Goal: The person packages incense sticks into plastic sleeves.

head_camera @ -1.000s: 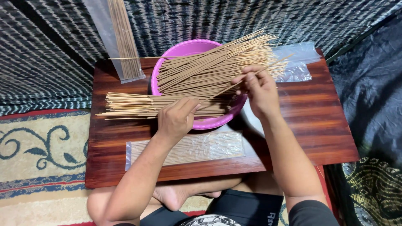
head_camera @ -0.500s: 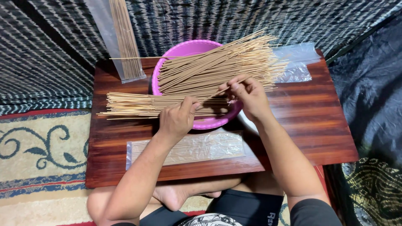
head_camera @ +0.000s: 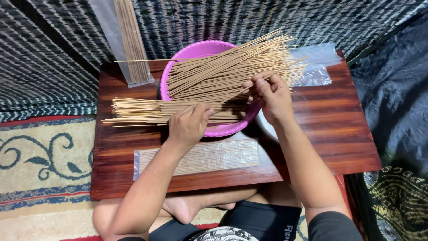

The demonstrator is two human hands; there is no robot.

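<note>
Filled clear sleeve [head_camera: 198, 157] lies below pink basin [head_camera: 209, 48].

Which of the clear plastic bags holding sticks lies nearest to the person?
The flat filled bag at the table's near edge, just below the left hand; the other filled bag lies far.

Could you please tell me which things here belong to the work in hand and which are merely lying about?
In hand: left hand, right hand, loose incense sticks, pink bowl.
Lying about: filled clear packet, upright sleeve of sticks, empty plastic bags, wooden table.
</note>
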